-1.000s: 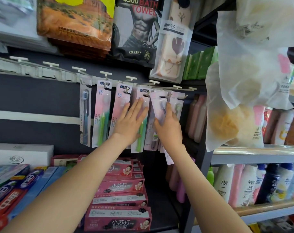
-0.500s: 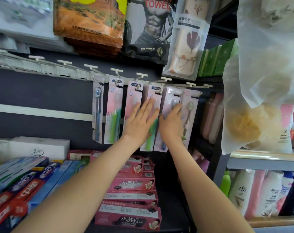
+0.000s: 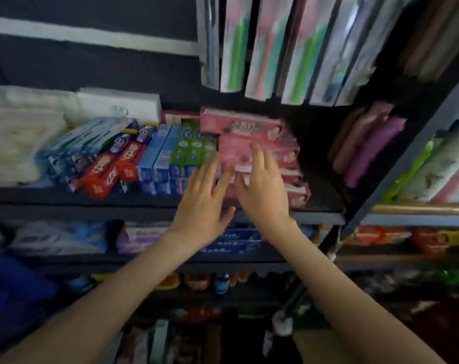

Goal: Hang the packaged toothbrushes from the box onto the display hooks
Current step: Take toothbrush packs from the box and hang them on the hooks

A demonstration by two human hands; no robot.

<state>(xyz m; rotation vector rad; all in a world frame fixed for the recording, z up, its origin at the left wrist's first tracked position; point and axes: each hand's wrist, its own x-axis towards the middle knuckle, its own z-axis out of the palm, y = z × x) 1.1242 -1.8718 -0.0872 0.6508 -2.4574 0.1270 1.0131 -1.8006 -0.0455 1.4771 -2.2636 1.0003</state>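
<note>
At nine o'clock of the blurred view, white packs [image 3: 26, 137] lie on a dark shelf [image 3: 91, 203], with blue, red and green toothpaste boxes [image 3: 154, 158] just right of them. Near centre the left hand [image 3: 200, 211] has its fingers straight and spread, holding nothing. Just beside it the right hand [image 3: 266, 198] is likewise splayed and empty, in front of pink toothpaste boxes [image 3: 249, 130]. Packaged toothbrushes [image 3: 267, 53] hang at twelve to one o'clock, well above the fingertips, touching neither hand. Purple bottles [image 3: 372, 145] stand at three o'clock.
</note>
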